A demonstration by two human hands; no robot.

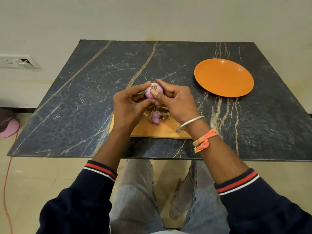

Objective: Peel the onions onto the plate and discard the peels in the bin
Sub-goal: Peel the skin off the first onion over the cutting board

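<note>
A pale purple onion [152,91] is held above the table, root end up, between both hands. My left hand [130,105] grips its left side with curled fingers. My right hand [175,102] grips its right side, thumb pressed on the front. Below them a wooden board [157,130] carries another onion [156,117] amid loose dry peels [163,111]. An orange plate [223,77] with nothing on it sits at the right rear of the table. No bin is in view.
The dark marble table [84,98] reaches the wall at the back. A wall socket [18,61] is at the left. A pink object [8,128] and an orange cable [7,174] lie on the floor at the left. My knees are under the table's front edge.
</note>
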